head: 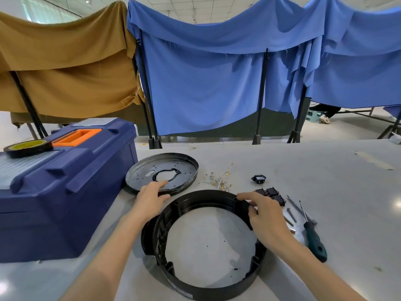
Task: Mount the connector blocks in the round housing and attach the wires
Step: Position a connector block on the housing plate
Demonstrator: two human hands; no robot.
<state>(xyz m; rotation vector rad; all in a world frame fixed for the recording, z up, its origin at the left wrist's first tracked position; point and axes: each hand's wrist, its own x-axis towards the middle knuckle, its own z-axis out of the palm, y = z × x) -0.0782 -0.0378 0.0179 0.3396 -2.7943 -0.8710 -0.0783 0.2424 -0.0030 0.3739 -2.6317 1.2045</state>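
Head cam | round housing ring (208, 279) sits flat on the bench (325, 170) | right hand (263, 216) pinching its far rim, left hand (149, 198) spread loose by its left edge | connector blocks (272, 195) just right of ring | wires (220, 181) behind it | screwdriver (314, 240) further right | metal disc (162, 172) back-left

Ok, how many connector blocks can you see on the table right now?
4: one connector block lies alone beyond the round housing, right of the wires. Three more cluster just past the right hand, which may hide others.
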